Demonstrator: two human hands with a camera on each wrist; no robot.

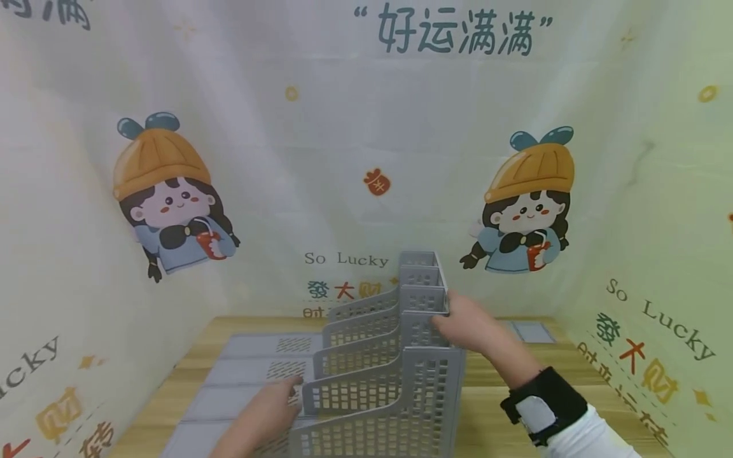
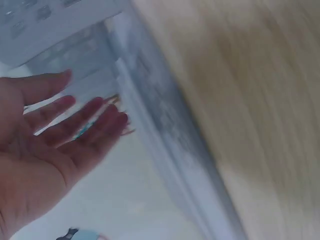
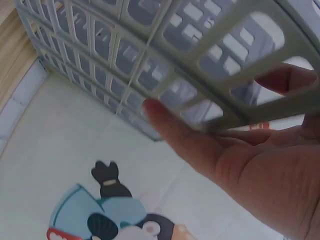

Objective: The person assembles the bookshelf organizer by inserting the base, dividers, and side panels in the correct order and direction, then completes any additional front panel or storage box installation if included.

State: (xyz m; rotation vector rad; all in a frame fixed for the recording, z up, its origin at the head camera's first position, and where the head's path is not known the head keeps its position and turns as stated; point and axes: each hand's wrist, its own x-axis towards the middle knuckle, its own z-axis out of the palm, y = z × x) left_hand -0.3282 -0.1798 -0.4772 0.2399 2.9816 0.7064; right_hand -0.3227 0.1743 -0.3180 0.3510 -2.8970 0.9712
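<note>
A grey plastic file rack [image 1: 432, 388] with several upright compartments and lattice walls stands on the table, its tall side to the right and its low side to the left. My right hand [image 1: 469, 324] grips the upper edge of the tall side. In the right wrist view, the fingers of that hand [image 3: 250, 170] lie on both sides of the lattice wall [image 3: 145, 55]. Down by the low left end is my left hand [image 1: 266, 410]. Seen from the left wrist, this hand [image 2: 55, 145] has its fingers extended beside the grey plastic, holding nothing.
Flat grey panels [image 1: 214, 401] with slotted patches extend over the wooden table [image 1: 504, 413] to the left of the rack. A small pale rectangular piece [image 1: 532, 332] lies at the back right. Printed cloth [image 1: 343, 127] encloses the table at the back and sides.
</note>
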